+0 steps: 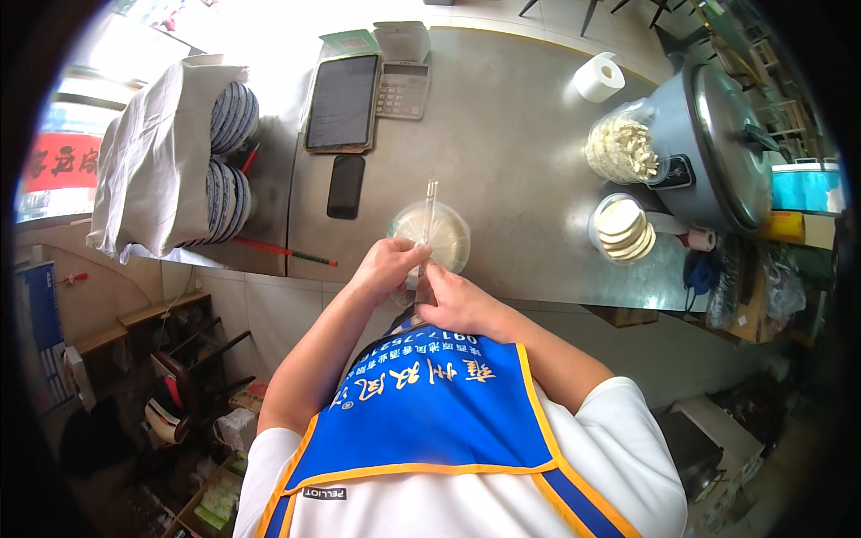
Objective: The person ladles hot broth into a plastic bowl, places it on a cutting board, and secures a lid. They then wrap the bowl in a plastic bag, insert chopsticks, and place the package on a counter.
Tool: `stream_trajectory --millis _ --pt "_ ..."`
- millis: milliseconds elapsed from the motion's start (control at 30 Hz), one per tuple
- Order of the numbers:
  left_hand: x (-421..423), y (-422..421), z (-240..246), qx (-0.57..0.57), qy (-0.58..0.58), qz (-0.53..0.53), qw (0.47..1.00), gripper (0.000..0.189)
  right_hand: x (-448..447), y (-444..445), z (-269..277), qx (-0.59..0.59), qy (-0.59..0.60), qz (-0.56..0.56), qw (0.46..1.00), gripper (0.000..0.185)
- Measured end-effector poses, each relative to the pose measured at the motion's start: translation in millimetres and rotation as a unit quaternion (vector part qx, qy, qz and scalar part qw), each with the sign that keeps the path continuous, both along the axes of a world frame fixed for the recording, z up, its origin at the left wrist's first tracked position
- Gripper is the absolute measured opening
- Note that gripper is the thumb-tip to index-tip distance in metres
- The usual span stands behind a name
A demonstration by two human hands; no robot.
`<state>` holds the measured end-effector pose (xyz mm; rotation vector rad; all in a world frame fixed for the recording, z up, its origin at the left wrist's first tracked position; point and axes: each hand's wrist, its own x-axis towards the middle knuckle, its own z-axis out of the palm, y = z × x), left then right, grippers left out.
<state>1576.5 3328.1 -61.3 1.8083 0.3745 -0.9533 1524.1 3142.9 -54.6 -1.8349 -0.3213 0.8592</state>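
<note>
At the table's near edge sits a round container [456, 232] of pale contents, seemingly wrapped in a clear plastic bag gathered in creases. A narrow clear plastic strip [430, 208] runs over it towards me; whether it is the bag's handle or a separate piece, I cannot tell. My left hand [390, 265] pinches this strip between thumb and forefinger at the container's near side. Just nearer to me, my right hand [457, 296] grips the strip's lower part, its fingertips close to my left thumb. The curled fingers hide part of the plastic.
Left stand cloth-covered stacks of blue-and-white bowls [229, 202] and a red-and-green stick [289, 252]. Ahead lie a phone [346, 187], a tablet [342, 101] and a calculator [402, 89]. Rightward are flatbreads [625, 228], a tub of pale pieces [620, 149], a paper roll [599, 77] and a large cooker [706, 148].
</note>
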Motion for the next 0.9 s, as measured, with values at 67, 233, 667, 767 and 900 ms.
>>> stream_trajectory --millis 67,233,667,767,900 --pt "1 -3 5 0.031 -0.025 -0.024 0.999 0.038 1 -3 2 0.021 0.021 0.013 0.999 0.070" --pt "4 -9 5 0.063 -0.024 -0.024 0.997 0.027 5 -11 5 0.002 0.004 0.051 0.999 0.065" --pt "-17 -8 -5 -0.141 0.043 0.037 0.988 0.022 4 -46 -97 -0.036 0.018 -0.273 0.961 0.068" --pt "-21 -23 -12 -0.066 -0.028 -0.051 0.996 0.032 4 -42 -107 0.014 0.070 -0.256 0.964 0.067" --pt "-18 -32 -18 -0.018 -0.051 -0.105 0.993 0.032 5 -41 -104 0.039 0.094 -0.248 0.963 0.066"
